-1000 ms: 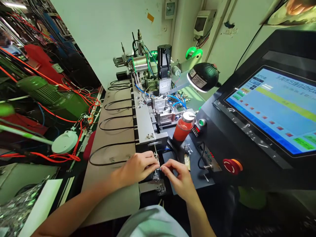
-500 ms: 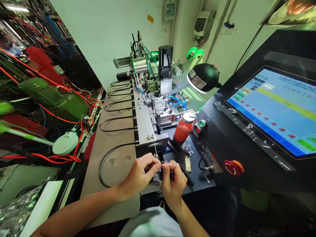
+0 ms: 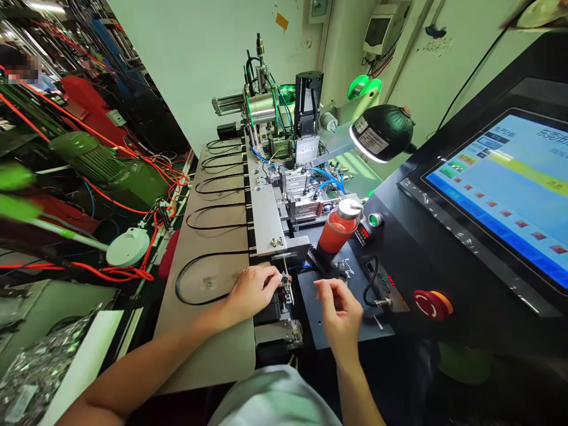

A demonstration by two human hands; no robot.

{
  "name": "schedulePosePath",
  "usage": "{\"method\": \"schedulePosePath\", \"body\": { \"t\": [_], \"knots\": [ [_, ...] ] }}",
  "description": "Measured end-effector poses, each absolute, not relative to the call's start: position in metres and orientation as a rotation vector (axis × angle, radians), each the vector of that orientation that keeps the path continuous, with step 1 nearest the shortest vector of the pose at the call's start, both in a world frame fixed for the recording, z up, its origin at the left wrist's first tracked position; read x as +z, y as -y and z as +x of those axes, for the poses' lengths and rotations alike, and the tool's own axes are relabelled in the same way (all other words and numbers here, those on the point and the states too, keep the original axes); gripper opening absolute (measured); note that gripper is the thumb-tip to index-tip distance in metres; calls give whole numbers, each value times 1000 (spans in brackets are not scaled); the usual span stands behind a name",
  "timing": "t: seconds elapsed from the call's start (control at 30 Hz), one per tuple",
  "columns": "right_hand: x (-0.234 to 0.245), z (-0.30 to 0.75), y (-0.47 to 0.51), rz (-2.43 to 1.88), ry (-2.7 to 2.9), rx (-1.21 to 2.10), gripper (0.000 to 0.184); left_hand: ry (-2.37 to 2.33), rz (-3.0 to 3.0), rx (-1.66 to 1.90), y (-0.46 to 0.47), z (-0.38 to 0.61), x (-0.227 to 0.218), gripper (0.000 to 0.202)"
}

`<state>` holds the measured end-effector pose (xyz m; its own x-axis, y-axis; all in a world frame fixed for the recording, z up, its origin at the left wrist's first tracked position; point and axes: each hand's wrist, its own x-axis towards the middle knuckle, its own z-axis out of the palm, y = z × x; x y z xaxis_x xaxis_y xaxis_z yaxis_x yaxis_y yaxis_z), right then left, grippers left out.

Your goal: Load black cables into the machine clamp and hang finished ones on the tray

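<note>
L hand (image 3: 251, 293) lay curled over the tan bench (image 3: 213, 349), fingertips right at a small metal clamp fixture (image 3: 286, 290), its fingers partly screening the fixture's side. Can't tell if it was pinching anything. R hand (image 3: 339, 313) hung half-open above a dark plate (image 3: 317, 313), fingers loosely bent, nothing visible in them, apart from the fixture. Fixture sat between the hands, at the near end of an alum. rail (image 3: 266, 219). Left of it, black cable loops (image 3: 208, 284) lay on the bench. Past the R hand: small metal parts (image 3: 345, 269) on the plate, orange bottle w/ silver lid (image 3: 339, 228) standing in front of the machine, red e-stop btn (image 3: 432, 303) and touchscreen (image 3: 497, 189) off to the right. Round black lamp (image 3: 381, 133) overhung it all.
</note>
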<state>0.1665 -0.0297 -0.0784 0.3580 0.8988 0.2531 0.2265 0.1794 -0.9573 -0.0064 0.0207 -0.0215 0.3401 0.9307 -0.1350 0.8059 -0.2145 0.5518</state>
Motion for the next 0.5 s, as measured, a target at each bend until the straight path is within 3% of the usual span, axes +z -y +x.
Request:
{"method": "schedulePosePath", "body": {
  "t": [0.5],
  "knots": [
    [-95,148,0,-1215,1443,936,33,-1569,2127,208,-23,2,-19,27]
  ]
}}
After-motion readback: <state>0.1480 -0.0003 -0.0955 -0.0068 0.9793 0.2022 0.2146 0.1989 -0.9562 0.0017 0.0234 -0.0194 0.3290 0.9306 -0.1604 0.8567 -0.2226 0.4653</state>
